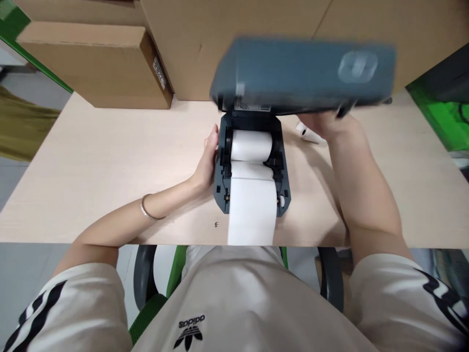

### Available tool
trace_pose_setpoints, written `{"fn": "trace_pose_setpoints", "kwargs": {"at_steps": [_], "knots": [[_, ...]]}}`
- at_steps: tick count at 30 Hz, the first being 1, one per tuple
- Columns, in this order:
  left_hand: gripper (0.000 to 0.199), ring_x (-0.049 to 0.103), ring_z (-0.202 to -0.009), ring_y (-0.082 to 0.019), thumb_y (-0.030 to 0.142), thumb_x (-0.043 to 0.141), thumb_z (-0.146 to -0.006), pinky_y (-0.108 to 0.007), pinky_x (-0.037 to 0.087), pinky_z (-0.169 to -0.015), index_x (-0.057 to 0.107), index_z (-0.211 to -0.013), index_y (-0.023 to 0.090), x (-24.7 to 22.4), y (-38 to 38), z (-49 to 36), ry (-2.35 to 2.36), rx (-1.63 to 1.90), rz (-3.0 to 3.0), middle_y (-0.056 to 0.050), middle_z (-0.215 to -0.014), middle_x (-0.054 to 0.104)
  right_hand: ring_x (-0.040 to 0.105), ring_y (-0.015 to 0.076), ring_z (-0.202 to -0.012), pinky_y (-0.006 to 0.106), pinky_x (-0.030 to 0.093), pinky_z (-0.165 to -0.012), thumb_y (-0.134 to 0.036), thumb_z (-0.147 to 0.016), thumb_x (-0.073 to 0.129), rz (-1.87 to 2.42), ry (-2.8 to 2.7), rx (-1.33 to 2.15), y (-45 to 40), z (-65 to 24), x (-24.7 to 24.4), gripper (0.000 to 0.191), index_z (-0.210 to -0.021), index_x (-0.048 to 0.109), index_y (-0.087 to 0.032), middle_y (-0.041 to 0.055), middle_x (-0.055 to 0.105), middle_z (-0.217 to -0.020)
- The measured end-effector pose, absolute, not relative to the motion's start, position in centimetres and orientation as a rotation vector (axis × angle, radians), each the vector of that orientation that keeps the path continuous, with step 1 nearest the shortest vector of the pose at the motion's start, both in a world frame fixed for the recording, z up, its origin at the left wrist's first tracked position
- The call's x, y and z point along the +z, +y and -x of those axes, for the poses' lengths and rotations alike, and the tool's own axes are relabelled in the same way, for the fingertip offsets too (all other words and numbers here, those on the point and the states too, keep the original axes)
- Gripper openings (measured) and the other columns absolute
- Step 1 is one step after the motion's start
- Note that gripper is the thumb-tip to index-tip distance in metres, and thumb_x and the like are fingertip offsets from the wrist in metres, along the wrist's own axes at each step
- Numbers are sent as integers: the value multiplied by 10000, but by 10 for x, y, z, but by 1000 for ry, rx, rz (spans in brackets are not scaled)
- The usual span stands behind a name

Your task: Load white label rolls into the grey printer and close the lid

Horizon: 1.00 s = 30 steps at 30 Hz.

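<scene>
A dark label printer stands on the table with its large blue-grey lid raised and blurred. Inside lies a white label roll, and its paper strip runs out over the table's front edge. My left hand rests against the printer's left side, its thumb up and the other fingers largely hidden. Beneath the raised lid, at its right part, is my right hand; its fingers are hidden behind the lid.
A small white roll lies right of the printer on the wooden table. A flat cardboard box stands at the back left, and larger cardboard rises behind the printer.
</scene>
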<state>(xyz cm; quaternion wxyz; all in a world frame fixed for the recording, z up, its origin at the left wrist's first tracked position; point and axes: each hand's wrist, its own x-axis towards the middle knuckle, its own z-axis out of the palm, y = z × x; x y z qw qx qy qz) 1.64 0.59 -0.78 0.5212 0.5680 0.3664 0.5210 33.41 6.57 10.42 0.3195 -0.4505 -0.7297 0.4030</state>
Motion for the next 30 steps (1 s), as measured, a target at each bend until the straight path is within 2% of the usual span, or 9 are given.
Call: {"fn": "trace_pose_setpoints", "kwargs": {"at_steps": [3, 6, 9, 11, 14, 19, 22, 25, 30], "knots": [[947, 314, -1926, -493, 694, 1013, -853, -660, 424, -1567, 656, -1698, 460, -9, 10, -4, 938, 1109, -1312, -35, -1894, 537, 543, 371, -1799, 532, 484, -1504, -1277, -769, 323, 1220, -1730, 1091, 81, -323, 88, 1442, -1863, 553, -365, 22, 649, -1872], [1033, 315, -1913, -494, 390, 989, -770, -643, 454, -1545, 638, -1738, 463, -5, 10, 0, 965, 1080, -1323, -21, -1905, 512, 701, 376, -1640, 575, 557, -1439, -1216, -889, 198, 1321, -1578, 1080, 89, -314, 78, 1243, -1640, 708, -368, 45, 799, -1659], [1016, 355, -1881, -488, 264, 888, -735, -647, 451, -1535, 692, -1716, 440, 1, 7, -1, 1013, 1105, -1354, -31, -1823, 603, 813, 386, -1432, 589, 647, -1325, -1187, -945, 194, 1510, -1469, 985, 84, -309, 77, 1103, -1369, 768, -346, 79, 860, -1478], [969, 470, -1801, -493, 250, 853, -720, -658, 468, -1511, 743, -1673, 388, 4, 5, -2, 1039, 1147, -1366, -64, -1745, 673, 816, 388, -1358, 607, 659, -1303, -1213, -922, 258, 1586, -1403, 827, 76, -306, 81, 1064, -1318, 733, -347, 95, 851, -1476], [902, 616, -1671, -491, 253, 831, -720, -665, 500, -1468, 785, -1619, 313, 4, 4, -4, 1051, 1196, -1375, -109, -1653, 751, 787, 393, -1359, 640, 657, -1311, -1234, -873, 397, 1546, -1365, 644, 64, -304, 93, 1036, -1423, 656, -396, 94, 822, -1522], [853, 621, -1685, -482, 258, 847, -743, -649, 483, -1480, 793, -1591, 322, -1, 7, -4, 1020, 1215, -1408, -86, -1674, 772, 814, 416, -1311, 678, 715, -1242, -1145, -909, 301, 1495, -1499, 561, 49, -303, 119, 921, -1502, 586, -502, 57, 821, -1414], [847, 621, -1676, -481, 257, 855, -747, -645, 479, -1481, 799, -1588, 327, -2, 8, -2, 1010, 1218, -1409, -84, -1661, 772, 746, 399, -1440, 660, 731, -1258, -1129, -869, 416, 1508, -1572, 506, 45, -305, 129, 872, -1524, 568, -573, -20, 775, -1575], [855, 620, -1664, -480, 258, 858, -744, -641, 472, -1483, 800, -1595, 324, -1, 8, -2, 1036, 1206, -1413, -92, -1629, 777, 657, 398, -1514, 675, 720, -1266, -1156, -811, 597, 1482, -1564, 540, 49, -309, 125, 918, -1467, 631, -515, -25, 729, -1689], [912, 579, -1693, -483, 260, 833, -710, -641, 481, -1472, 786, -1616, 346, 0, 7, -3, 1039, 1199, -1380, -79, -1688, 738, 692, 408, -1401, 725, 626, -1327, -1213, -766, 631, 1494, -1553, 664, 63, -314, 109, 990, -1374, 715, -436, 56, 836, -1471]]}}
